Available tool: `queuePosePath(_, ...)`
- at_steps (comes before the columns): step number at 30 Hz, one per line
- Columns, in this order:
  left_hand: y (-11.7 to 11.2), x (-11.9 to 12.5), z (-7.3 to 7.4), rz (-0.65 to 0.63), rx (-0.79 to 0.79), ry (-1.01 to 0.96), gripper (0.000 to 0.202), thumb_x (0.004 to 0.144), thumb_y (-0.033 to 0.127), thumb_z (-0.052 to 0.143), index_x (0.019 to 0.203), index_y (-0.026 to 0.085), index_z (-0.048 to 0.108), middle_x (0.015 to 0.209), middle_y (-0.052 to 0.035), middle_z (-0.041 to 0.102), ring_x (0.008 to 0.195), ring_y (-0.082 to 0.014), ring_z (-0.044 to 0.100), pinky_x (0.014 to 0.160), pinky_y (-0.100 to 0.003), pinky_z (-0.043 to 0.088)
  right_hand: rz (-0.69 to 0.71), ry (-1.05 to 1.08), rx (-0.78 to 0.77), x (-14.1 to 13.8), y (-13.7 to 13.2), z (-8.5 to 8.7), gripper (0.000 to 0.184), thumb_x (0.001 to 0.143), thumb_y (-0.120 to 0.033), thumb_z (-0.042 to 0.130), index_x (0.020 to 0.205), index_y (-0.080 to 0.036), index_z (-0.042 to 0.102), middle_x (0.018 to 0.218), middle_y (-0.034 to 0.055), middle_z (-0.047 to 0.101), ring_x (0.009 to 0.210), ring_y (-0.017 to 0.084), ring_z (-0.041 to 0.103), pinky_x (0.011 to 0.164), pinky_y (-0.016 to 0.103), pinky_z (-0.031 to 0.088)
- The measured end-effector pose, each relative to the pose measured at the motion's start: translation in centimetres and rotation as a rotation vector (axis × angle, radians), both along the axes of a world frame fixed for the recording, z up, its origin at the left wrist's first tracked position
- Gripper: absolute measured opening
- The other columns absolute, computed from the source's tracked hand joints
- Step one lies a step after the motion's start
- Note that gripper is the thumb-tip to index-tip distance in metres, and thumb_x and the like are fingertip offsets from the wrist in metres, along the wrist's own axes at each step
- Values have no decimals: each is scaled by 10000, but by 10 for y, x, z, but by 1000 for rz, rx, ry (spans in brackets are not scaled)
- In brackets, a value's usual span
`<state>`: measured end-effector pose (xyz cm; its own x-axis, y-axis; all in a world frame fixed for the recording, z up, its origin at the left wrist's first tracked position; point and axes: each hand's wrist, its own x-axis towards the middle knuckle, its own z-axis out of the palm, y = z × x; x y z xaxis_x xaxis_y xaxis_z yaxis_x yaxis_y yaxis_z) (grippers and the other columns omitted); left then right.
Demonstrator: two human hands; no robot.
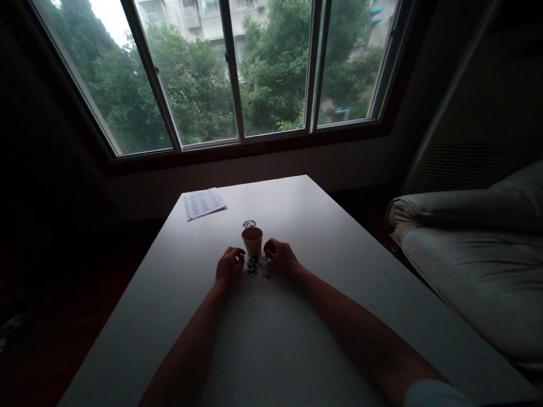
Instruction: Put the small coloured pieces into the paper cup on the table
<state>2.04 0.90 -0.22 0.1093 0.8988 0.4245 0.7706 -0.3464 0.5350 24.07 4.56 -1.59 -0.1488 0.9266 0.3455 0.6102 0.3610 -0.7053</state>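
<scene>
A paper-looking cup [253, 243] stands upright on the white table [271, 362], its open rim facing up. My left hand [231, 264] rests on the tabletop just left of the cup, fingers loosely bent and slightly apart. On the cup's other side lies my right hand [281, 256], its fingers curled loosely, and I see nothing held in it. Between both hands, in front of the cup, is a cluster of small dark and colored pieces [252, 269]. Paler small bits [266, 270] lie beside them, near my right fingers. They are too small to name.
Behind the cup lies a small dark ring-shaped item [249, 223]. Printed paper sheets [205, 203] are at the table's far left corner. To the right stands a light-covered sofa [500, 254]. Beyond the table is a wide window [234, 56]; the room is dim.
</scene>
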Motion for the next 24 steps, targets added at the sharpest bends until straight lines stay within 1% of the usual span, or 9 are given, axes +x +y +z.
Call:
queuePosePath(2, -1, 0, -5, -18, -62, 34, 197, 876, 150, 562, 1006, 217, 694, 996, -31, 641, 741, -108, 605, 725, -236, 471, -21, 86, 29, 3, 4, -1, 125, 820, -281, 584, 861, -208, 676, 809, 18, 717, 718, 157, 626, 685, 253, 448)
queuePosePath(5, -4, 0, -6, -54, -106, 74, 185, 885, 220, 591, 1035, 226, 698, 999, -30, 640, 749, -112, 596, 733, -243, 465, -83, 208, 83, 5, 8, 4, 163, 820, -335, 578, 853, -203, 667, 798, 27, 713, 713, 171, 628, 688, 273, 464)
queuePosePath(8, -7, 0, -3, -107, -119, 119, 202, 880, 293, 622, 1053, 234, 707, 990, -38, 631, 805, -135, 592, 737, -251, 459, -123, 353, 124, 3, 10, 15, 211, 828, -389, 577, 850, -194, 654, 761, 33, 702, 690, 179, 626, 670, 285, 474)
queuePosePath(12, -9, -1, 1, -149, -104, 168, 275, 851, 341, 662, 1107, 256, 713, 1028, -54, 618, 913, -174, 587, 802, -282, 464, -107, 518, 141, -9, 9, 34, 265, 841, -440, 571, 889, -190, 644, 731, 31, 692, 670, 182, 631, 647, 289, 485)
queuePosePath(15, -9, -2, 1, -163, -101, 196, 366, 817, 350, 695, 1173, 268, 700, 1051, -62, 612, 974, -200, 578, 855, -310, 463, -83, 548, 160, -19, 7, 47, 276, 838, -445, 570, 907, -191, 653, 766, 36, 699, 685, 183, 630, 644, 292, 496)
queuePosePath(18, -9, -1, 0, -178, -93, 213, 418, 795, 358, 712, 1204, 275, 689, 1059, -64, 610, 1004, -215, 569, 888, -330, 459, -82, 564, 177, -25, 6, 56, 267, 837, -440, 571, 897, -195, 657, 791, 36, 701, 701, 184, 630, 651, 295, 503)
queuePosePath(21, -9, -1, -2, -184, -81, 213, 423, 800, 366, 703, 1213, 282, 683, 1064, -63, 610, 1004, -218, 565, 886, -335, 460, -107, 570, 178, -27, 5, 59, 244, 825, -426, 585, 876, -198, 657, 790, 32, 699, 704, 185, 630, 640, 292, 501)
queuePosePath(24, -9, 1, -4, -182, -78, 212, 413, 806, 356, 691, 1212, 279, 681, 1066, -64, 610, 1001, -219, 565, 875, -335, 464, -112, 526, 150, -26, 5, 59, 233, 815, -416, 593, 857, -199, 666, 766, 26, 697, 692, 182, 628, 644, 292, 501)
